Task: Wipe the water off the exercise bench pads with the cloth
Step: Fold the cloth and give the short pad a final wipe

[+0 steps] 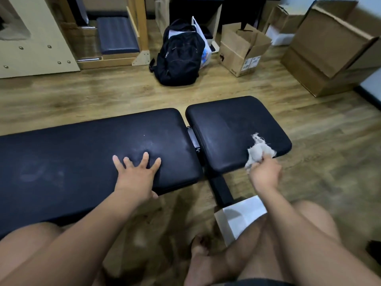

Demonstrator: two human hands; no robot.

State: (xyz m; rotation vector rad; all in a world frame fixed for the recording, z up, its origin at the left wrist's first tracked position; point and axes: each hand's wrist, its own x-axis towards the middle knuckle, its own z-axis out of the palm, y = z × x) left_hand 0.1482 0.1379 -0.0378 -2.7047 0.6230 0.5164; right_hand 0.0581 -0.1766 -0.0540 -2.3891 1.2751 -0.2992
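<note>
Cloth (pixel 259 153): pale, frayed, bunched into a wad and clamped in the curled fingers (pixel 268 163) of our right hand (pixel 266 176). It sits over the near right part of the short pad (pixel 228 126). We cannot tell whether it presses the surface or hangs just off it. Loose threads stick out beyond the fingers.

Left hand (pixel 137 179): fingers spread apart and laid flat on the long pad (pixel 78 149), close to its near edge and right end, holding nothing. We read it as a brace.

Surface check:
- Just beyond the left fingertips there is a dull, hazy patch of smears and one small bright speck.
- Well to the left of those fingers there is a fainter swirl mark.
- On the short pad, left of the fingers holding the cloth, pale streaks run across the black cover.
- We can make out no standing beads or pools. The picture is soft, so fine droplets may escape us.

Progress, our judgement: the streaks look like wipe traces or a thin film, so we put the job past its start but not finished. Left to do, as we see it: the short pad's far side beyond the right fingers, the hazy patch by the left fingertips, and the swirl farther left.

On the floor beyond both pads: black backpack (pixel 179 56), cardboard boxes (pixel 329 46).
</note>
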